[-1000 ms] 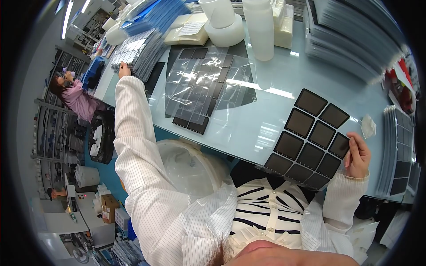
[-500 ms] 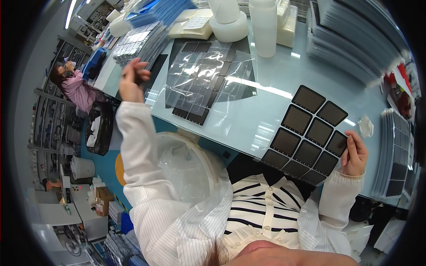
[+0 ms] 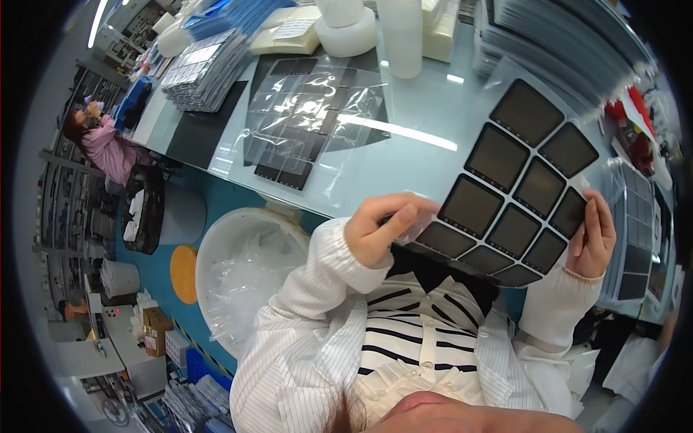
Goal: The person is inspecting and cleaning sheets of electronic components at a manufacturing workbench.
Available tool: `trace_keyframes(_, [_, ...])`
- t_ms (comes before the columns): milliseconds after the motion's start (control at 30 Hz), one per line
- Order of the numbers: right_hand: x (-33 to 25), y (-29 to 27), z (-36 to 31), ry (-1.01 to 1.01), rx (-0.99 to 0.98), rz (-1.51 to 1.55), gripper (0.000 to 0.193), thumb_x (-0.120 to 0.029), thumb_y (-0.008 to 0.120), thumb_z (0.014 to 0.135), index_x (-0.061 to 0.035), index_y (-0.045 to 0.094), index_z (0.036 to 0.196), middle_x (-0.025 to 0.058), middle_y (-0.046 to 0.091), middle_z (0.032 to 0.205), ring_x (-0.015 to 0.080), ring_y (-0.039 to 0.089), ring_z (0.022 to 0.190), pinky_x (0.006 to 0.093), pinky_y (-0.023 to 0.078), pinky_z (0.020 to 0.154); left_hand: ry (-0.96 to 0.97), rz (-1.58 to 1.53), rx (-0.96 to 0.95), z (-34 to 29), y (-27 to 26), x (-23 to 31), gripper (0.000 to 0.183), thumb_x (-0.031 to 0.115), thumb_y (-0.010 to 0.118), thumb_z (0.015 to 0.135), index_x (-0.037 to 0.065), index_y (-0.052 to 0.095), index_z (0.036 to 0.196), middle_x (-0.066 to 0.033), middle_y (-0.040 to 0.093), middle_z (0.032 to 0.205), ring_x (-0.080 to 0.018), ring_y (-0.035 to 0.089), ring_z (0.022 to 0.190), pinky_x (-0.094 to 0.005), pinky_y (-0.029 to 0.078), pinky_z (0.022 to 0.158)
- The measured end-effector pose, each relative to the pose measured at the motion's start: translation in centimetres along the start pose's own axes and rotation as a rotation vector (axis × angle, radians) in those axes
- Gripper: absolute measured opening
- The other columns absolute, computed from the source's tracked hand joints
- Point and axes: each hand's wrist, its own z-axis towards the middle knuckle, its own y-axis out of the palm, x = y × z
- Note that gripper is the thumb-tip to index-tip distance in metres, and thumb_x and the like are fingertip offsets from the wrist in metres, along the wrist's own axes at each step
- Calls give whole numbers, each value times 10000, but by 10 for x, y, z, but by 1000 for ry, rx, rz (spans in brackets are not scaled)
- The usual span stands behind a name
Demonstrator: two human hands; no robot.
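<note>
A sheet of dark rounded panels point(image 3: 497, 154) in a pale frame is held up, tilted, at the right front of the table. My right hand point(image 3: 595, 232) grips its right edge with bent fingers. At the left edge my left hand point(image 3: 379, 227) is closed, its thumb and fingers pinching at the sheet's margin, where a strip of clear film point(image 3: 423, 224) shows. Whether that film is part of the sheet I cannot tell. Left of the sheet, more dark panels point(image 3: 292, 173) lie on the table under crinkled clear plastic film point(image 3: 310, 108).
Stacked sheets point(image 3: 563, 50) stand at the back right, more point(image 3: 206, 72) at the back left. A white bottle point(image 3: 401, 40) and a white roll point(image 3: 346, 36) are at the back. Below the table's front edge sits a white bin point(image 3: 209, 289) of clear plastic. A person in pink point(image 3: 108, 148) sits far left.
My left hand has come from the far left over the table to the sheet's left edge and closed there. The sheet has risen and tilted up, still in my right hand.
</note>
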Motion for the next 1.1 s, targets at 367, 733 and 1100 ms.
trace_keyframes(367, [-31, 32, 1, -87, 35, -99, 164, -61, 550, 877, 26, 629, 992, 8, 588, 724, 12, 365, 374, 155, 231, 347, -2, -59, 150, -23, 9, 25, 173, 32, 540, 851, -65, 582, 988, -38, 581, 740, -60, 479, 602, -190, 383, 547])
trace_keyframes(733, [-43, 29, 2, -156, -52, -83, 164, -57, 534, 880, 11, 642, 984, 0, 575, 624, 8, 349, 352, 155, 229, 340, 12, 91, 223, -24, 14, 34, 192, 54, 566, 841, -75, 587, 981, -48, 584, 689, -89, 509, 561, -207, 395, 522])
trace_keyframes(1100, [-46, 48, 15, -205, -208, -108, 211, -51, 495, 897, 29, 607, 1057, 83, 657, 892, 14, 386, 374, 142, 279, 345, 123, 35, 311, -31, -1, 32, 237, 112, 581, 852, -82, 584, 988, -86, 621, 813, -103, 533, 653, -207, 415, 605])
